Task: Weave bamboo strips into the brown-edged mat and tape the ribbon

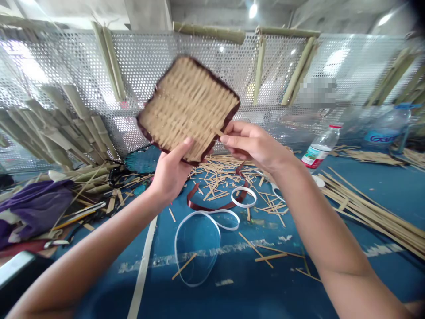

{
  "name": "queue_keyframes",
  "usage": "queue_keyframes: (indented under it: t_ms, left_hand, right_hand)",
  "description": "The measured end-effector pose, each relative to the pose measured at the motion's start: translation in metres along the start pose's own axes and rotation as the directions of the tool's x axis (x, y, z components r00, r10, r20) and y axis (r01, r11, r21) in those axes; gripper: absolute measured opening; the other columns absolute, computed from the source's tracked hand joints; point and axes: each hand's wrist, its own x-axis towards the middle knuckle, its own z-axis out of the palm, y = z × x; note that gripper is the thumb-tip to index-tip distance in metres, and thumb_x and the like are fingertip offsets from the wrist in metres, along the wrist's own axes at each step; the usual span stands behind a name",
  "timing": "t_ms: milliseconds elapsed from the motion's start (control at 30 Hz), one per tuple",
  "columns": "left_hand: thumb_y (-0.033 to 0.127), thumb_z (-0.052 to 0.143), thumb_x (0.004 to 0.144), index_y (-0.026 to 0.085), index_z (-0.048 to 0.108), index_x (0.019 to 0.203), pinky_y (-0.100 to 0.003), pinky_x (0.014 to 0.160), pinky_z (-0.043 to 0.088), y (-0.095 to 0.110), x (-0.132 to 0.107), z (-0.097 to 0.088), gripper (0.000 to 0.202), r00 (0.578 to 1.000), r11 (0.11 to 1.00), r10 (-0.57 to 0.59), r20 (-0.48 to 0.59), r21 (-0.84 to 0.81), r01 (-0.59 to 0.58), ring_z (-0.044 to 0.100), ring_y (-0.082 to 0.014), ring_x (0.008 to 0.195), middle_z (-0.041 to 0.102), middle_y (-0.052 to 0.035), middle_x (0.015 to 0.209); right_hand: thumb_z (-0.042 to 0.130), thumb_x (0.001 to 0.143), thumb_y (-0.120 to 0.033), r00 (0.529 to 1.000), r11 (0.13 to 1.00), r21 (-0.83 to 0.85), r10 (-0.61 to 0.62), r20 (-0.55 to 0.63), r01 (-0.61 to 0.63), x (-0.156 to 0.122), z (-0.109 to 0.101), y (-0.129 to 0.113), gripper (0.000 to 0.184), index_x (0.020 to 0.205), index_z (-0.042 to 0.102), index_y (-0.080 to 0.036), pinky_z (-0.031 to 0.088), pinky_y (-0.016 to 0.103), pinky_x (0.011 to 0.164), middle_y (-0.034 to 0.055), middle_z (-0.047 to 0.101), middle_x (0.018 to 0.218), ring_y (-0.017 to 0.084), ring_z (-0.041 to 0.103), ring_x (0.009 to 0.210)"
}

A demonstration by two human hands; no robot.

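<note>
A square mat of woven pale bamboo strips (pixel 187 106) is held up in front of me, tilted and a little blurred, with a dark red binding (pixel 199 68) along its edges. My left hand (pixel 169 173) grips its lower edge, thumb lying on the weave. My right hand (pixel 249 144) pinches the mat's right corner between thumb and fingers, close to a loose strip end (pixel 217 132) sticking out of the weave.
Below the hands, cut bamboo bits (pixel 222 175), a dark red ribbon (pixel 215 204) and white strap loops (pixel 206 226) lie on a blue floor (pixel 265 288). A bamboo strip bundle (pixel 372 212) and plastic bottle (pixel 320 146) lie right; a perforated metal fence (pixel 142 66) stands behind.
</note>
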Motion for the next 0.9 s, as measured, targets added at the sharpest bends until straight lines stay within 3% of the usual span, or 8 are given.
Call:
queue_keyframes:
  t_ms: [100,233,400,433,533,567,733,900]
  left_hand:
    - [0.034,0.063,0.088,0.015,0.065,0.103,-0.022,0.056,0.052,-0.008,-0.033,-0.012,0.024,0.939,0.945,-0.319,-0.129,-0.123,0.304,0.064,-0.0125,0.067,0.07,-0.0074,0.092]
    - [0.057,0.062,0.088,0.017,0.06,0.089,-0.014,0.037,0.028,-0.032,-0.108,-0.037,0.04,0.698,0.734,-0.679,-0.227,-0.187,0.653,0.042,-0.0048,0.045,0.061,0.0005,0.07]
    - [0.09,0.026,0.08,0.015,0.059,0.073,-0.022,0.03,0.012,-0.019,-0.166,-0.042,0.081,0.231,0.241,-0.971,0.069,0.233,0.942,0.032,-0.0074,0.032,0.065,-0.0082,0.062]
    - [0.087,0.027,0.082,0.016,0.06,0.075,-0.022,0.031,0.014,-0.008,-0.167,-0.039,0.079,0.295,0.298,-0.953,0.061,0.336,0.893,0.034,-0.0076,0.033,0.068,-0.0089,0.065]
    - [0.076,0.047,0.086,0.018,0.064,0.092,-0.022,0.043,0.034,0.024,-0.155,-0.024,0.06,0.831,0.715,-0.54,0.132,0.592,0.371,0.045,-0.0084,0.047,0.069,-0.004,0.079]
    - [0.072,0.049,0.087,0.019,0.065,0.092,-0.023,0.047,0.037,0.03,-0.15,-0.018,0.056,0.907,0.744,-0.381,0.181,0.643,0.183,0.046,-0.0091,0.05,0.067,-0.0029,0.078]
    - [0.053,0.041,0.1,0.02,0.054,0.067,-0.025,0.049,0.036,0.031,-0.144,-0.002,0.049,0.978,0.652,0.044,0.202,0.737,-0.181,0.043,-0.0105,0.05,0.054,0.0,0.06]
    - [0.027,0.042,0.1,0.023,0.053,0.071,-0.028,0.049,0.041,0.03,-0.186,-0.013,0.031,0.896,0.519,0.189,0.402,0.734,-0.438,0.052,-0.0131,0.05,0.056,-0.0007,0.059]
  right_hand:
    - [0.065,0.088,-0.029,0.977,0.979,0.006,0.203,0.065,-0.204,-0.012,0.002,0.007,0.014,0.088,0.054,-0.02,0.027,0.023,0.044,-0.0049,0.049,0.064,0.007,0.039,0.049]
    - [0.068,0.086,-0.027,0.922,0.92,0.102,0.364,0.134,-0.379,-0.033,0.016,0.027,0.016,0.088,0.055,-0.018,0.04,0.023,0.046,-0.0027,0.056,0.07,0.009,0.053,0.052]
    - [0.066,0.087,-0.033,0.922,0.926,0.069,0.358,0.149,-0.37,-0.059,0.047,0.025,0.018,0.087,0.054,-0.019,0.041,0.024,0.042,-0.0025,0.058,0.068,0.01,0.056,0.05]
    - [0.065,0.088,-0.033,0.936,0.945,0.019,0.32,0.145,-0.326,-0.066,0.054,0.018,0.017,0.087,0.055,-0.019,0.043,0.024,0.044,-0.0022,0.058,0.069,0.011,0.056,0.052]
    - [0.064,0.09,-0.033,0.982,0.981,-0.15,0.141,0.123,-0.123,-0.088,0.072,-0.006,0.015,0.09,0.06,-0.019,0.045,0.024,0.053,-0.0013,0.061,0.073,0.011,0.058,0.06]
    - [0.064,0.091,-0.033,0.989,0.982,-0.181,0.085,0.119,-0.063,-0.095,0.078,-0.014,0.014,0.091,0.062,-0.019,0.045,0.025,0.056,-0.001,0.062,0.074,0.011,0.058,0.062]
    - [0.063,0.093,-0.03,0.999,0.996,-0.084,-0.013,0.052,0.017,-0.11,0.094,-0.033,0.011,0.089,0.06,-0.02,0.049,0.027,0.063,0.0008,0.067,0.078,0.014,0.065,0.071]
    - [0.053,0.096,-0.018,0.939,0.979,0.175,-0.04,-0.341,0.105,-0.091,0.051,-0.045,0.007,0.091,0.057,-0.02,0.046,0.033,0.063,-0.0033,0.07,0.075,0.013,0.066,0.062]
